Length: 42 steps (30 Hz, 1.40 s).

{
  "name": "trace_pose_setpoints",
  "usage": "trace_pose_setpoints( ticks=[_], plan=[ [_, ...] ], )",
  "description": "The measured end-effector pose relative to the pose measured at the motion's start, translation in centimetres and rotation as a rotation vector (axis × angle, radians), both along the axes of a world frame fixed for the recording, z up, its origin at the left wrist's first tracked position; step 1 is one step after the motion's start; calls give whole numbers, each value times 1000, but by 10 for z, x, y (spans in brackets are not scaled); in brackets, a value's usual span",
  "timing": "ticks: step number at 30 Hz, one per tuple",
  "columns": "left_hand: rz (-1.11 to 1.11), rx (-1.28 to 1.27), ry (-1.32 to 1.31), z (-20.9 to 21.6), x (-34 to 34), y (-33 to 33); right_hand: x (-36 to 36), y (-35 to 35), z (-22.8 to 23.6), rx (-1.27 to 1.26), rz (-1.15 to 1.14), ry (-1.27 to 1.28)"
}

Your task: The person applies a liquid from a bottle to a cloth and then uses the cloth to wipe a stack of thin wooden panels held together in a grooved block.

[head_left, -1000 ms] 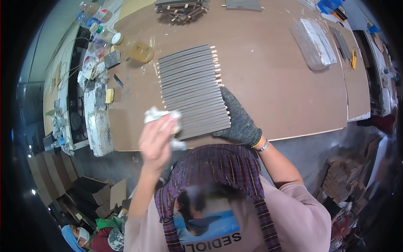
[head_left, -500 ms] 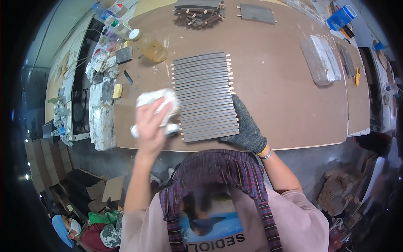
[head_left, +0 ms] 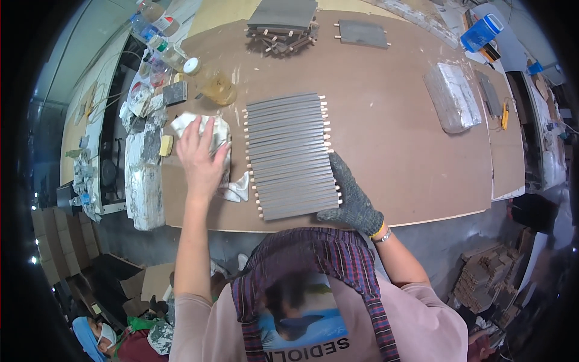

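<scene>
Big brown tabletop (head_left: pixel 392 139), looks like plain fibreboard, with a pale edge running along the near side and a second board butted up on the right. Sitting square in the middle is a row of grey slats (head_left: pixel 292 154) laid side by side, with little wooden pegs sticking out at both ends. The bare left hand (head_left: pixel 202 160) is just left of the slats, pressed flat on a crumpled white rag (head_left: pixel 218 151), fingers spread over it, so the grip is more of a loose palm-down hold on the cloth than a fist. The right hand (head_left: pixel 353 202) wears a dark knit glove and rests on the near right corner of the slats, fingers laid open on top, not clenched. Behind the rag there's a jar of amber liquid (head_left: pixel 217 87) and some plastic bottles (head_left: pixel 160 42). At the far edge sits a stack of more grey panels (head_left: pixel 282 21) and a single panel (head_left: pixel 362 33) beside it. A clear plastic bag (head_left: pixel 452 96) lies off to the right. The floor is grey concrete, with cardboard boxes (head_left: pixel 54 241) lower left and a messy, paint-crusted side bench (head_left: pixel 142 175) along the left.
</scene>
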<state>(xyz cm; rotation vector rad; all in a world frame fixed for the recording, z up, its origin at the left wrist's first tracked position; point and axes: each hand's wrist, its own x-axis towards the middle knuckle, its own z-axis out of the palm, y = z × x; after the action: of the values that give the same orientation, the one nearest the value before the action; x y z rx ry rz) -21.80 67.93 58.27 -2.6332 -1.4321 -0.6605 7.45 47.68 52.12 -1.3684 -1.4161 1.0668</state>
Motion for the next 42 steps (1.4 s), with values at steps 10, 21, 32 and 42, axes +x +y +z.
trace_pose_setpoints(
  ticks=[10,21,32,42],
  plan=[
    [-272,-434,-420,-55,94,62,-24,25,7,-13,-255,4],
    [-324,-464,-479,-68,106,105,-30,48,-4,26,-386,-36],
    [-307,-480,-471,-66,104,105,-29,48,-6,22,-379,-37],
    [-157,-556,-444,-48,106,97,-27,42,2,26,-329,-5]
  ],
)
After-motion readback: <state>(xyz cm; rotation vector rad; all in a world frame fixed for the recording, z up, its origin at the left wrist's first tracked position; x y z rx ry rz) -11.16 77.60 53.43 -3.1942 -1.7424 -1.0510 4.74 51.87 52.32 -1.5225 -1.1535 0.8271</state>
